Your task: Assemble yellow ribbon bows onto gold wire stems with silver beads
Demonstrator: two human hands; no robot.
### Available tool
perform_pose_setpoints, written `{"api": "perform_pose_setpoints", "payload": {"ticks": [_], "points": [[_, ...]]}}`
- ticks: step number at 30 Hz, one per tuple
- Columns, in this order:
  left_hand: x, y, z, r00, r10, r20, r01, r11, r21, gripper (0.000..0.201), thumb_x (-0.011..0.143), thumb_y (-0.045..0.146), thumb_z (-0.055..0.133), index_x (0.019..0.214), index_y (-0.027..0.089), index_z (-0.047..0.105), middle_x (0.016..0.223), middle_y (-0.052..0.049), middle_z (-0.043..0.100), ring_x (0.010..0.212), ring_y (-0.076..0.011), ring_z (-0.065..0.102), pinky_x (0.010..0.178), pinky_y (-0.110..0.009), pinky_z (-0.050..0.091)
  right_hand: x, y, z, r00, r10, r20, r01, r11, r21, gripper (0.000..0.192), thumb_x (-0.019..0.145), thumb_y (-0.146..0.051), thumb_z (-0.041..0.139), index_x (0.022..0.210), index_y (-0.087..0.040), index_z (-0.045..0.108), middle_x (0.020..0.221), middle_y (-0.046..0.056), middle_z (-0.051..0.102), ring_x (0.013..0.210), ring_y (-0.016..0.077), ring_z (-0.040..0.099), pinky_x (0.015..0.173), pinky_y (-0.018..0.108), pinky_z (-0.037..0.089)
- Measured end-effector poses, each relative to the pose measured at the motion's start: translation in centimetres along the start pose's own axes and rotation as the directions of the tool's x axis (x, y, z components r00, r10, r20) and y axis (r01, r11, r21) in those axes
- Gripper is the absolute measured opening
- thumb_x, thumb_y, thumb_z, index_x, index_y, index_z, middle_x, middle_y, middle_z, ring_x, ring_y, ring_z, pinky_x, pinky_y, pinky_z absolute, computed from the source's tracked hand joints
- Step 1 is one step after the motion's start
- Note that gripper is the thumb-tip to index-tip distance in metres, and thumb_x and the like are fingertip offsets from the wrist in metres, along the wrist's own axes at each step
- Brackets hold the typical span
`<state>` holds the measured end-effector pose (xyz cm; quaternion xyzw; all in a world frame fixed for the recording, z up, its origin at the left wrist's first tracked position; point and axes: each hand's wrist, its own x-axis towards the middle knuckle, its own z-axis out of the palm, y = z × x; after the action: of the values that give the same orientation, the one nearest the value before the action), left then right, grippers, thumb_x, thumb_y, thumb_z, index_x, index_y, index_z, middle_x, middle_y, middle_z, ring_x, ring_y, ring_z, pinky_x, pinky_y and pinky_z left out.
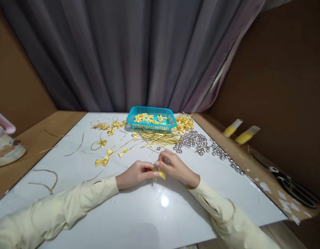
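Low over the white tabletop, my left hand (141, 174) pinches a small yellow ribbon bow (162, 174) between thumb and fingertips. My right hand (174, 166) meets it from the other side, thumb and forefinger closed just above the bow. A thin, pale strand shows between the two hands; what the right fingertips grip is too small to make out. Beyond the hands lie a bundle of gold cords (160, 138) and a spread of silver heart-shaped pieces (193, 140). To the left are loose yellow bows (105, 160), some with cord through them.
At the back stands a turquoise basket (151, 128) holding yellow bows, with a heap of bows (184, 123) beside it. Large black scissors (292, 188), two yellow-filled tubes (232, 128) and paper scraps lie on the right. A pink-handled mug (8, 148) stands far left.
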<state>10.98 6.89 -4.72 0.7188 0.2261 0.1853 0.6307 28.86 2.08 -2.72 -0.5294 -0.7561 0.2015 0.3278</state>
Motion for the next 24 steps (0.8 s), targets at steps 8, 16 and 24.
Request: {"api": "perform_pose_setpoints", "payload": {"ticks": [8, 16, 24], "points": [[0.4, -0.1, -0.5, 0.989, -0.065, 0.136, 0.071, 0.997, -0.042, 0.022, 0.074, 0.033, 0.064, 0.069, 0.012, 0.065, 0.065, -0.002, 0.061, 0.06, -0.0118, 0.05, 0.059, -0.023, 0.038, -0.7, -0.4, 1.0, 0.966, 0.008, 0.257, -0.118, 0.902, 0.416, 0.038, 0.084, -0.032, 0.055, 0.109, -0.02, 0.029, 0.061, -0.009, 0.044, 0.056, 0.0101, 0.043, 0.058, 0.022, 0.035], [0.4, 0.5, -1.3, 0.98, -0.096, 0.176, 0.104, 0.994, -0.041, 0.019, 0.073, 0.03, 0.065, 0.067, 0.013, 0.069, 0.063, -0.001, 0.062, 0.059, -0.0119, 0.049, 0.059, -0.024, 0.037, -0.7, -0.7, 1.6, 0.988, 0.14, 0.067, -0.152, 0.802, 0.577, 0.04, 0.082, -0.027, 0.053, 0.114, -0.021, 0.028, 0.057, -0.011, 0.031, 0.051, 0.0086, 0.032, 0.051, 0.02, 0.027], [0.4, 0.2, -1.2, 0.99, -0.129, 0.058, 0.137, 0.977, -0.165, 0.019, 0.072, 0.03, 0.066, 0.069, 0.012, 0.069, 0.065, -0.003, 0.062, 0.061, -0.0126, 0.051, 0.061, -0.024, 0.039, 0.0, 0.1, 1.1, 0.939, 0.331, 0.094, -0.324, 0.758, 0.567, 0.039, 0.08, -0.057, 0.049, 0.091, -0.02, 0.041, 0.054, -0.01, 0.033, 0.049, 0.0084, 0.027, 0.049, 0.021, 0.023]]}}
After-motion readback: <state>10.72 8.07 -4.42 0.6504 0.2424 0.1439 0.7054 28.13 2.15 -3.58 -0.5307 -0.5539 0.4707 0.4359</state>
